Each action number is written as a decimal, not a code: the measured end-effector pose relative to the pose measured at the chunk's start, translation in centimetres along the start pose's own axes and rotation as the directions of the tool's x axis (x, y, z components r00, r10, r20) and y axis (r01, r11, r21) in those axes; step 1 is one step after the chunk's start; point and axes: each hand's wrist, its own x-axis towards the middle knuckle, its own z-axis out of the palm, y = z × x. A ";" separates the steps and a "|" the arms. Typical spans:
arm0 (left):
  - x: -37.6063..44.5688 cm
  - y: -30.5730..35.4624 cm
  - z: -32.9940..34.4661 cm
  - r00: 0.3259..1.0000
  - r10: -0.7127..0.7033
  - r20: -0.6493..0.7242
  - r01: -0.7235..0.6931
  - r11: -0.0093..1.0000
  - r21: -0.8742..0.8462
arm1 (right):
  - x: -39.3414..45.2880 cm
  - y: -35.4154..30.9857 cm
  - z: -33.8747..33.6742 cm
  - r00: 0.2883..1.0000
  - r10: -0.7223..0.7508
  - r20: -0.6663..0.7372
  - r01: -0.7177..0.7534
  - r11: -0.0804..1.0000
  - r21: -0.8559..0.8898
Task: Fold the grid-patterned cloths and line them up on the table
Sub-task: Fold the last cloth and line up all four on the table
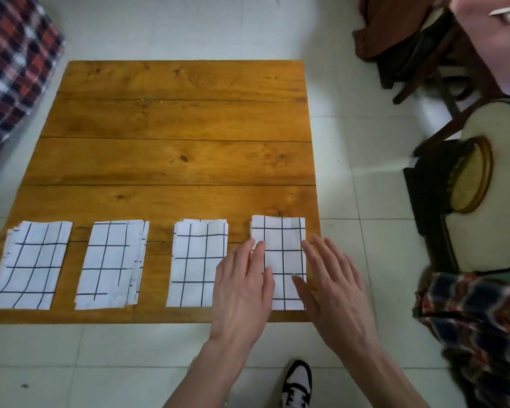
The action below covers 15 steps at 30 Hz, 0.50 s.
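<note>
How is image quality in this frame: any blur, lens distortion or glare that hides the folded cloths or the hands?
Head view: the four folded cloths, including the rightmost cloth, and both flat hands, left hand and right hand, are sharp; wide-angle bending bows the table edges; the other person's hand at top right is blurred; soft light patches on the floor tiles, no glare on the cloths.

Pale tiled floor (351, 260), dark wooden chair (424, 92) at right, perhaps cushioned, plaid fabric (12, 63) at left

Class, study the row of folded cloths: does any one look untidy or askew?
Yes. The second cloth from the left has layers fanning out along its right edge, and the leftmost cloth leans and curls at its bottom-left corner.
</note>
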 end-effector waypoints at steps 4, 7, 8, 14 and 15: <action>-0.3 1.5 1.5 0.999 -0.034 0.041 0.034 0.999 0.002 | 0.3 1.3 1.1 0.999 -0.022 0.031 0.023 1.000 -0.014; -0.7 1.7 2.6 0.997 -0.036 0.069 0.035 0.999 0.017 | 0.5 1.8 2.4 0.997 -0.038 0.064 0.041 0.999 -0.036; -0.7 1.6 3.0 0.996 -0.043 0.083 0.041 0.999 0.026 | 0.6 2.0 2.9 0.996 -0.045 0.080 0.048 0.998 -0.043; -1.3 1.3 4.4 0.981 -0.057 0.187 0.038 0.994 0.105 | 0.5 2.1 5.4 0.984 -0.090 0.157 0.102 0.992 -0.070; -1.3 1.3 4.6 0.980 -0.052 0.191 0.031 0.993 0.113 | 0.3 2.2 5.7 0.982 -0.098 0.163 0.112 0.990 -0.084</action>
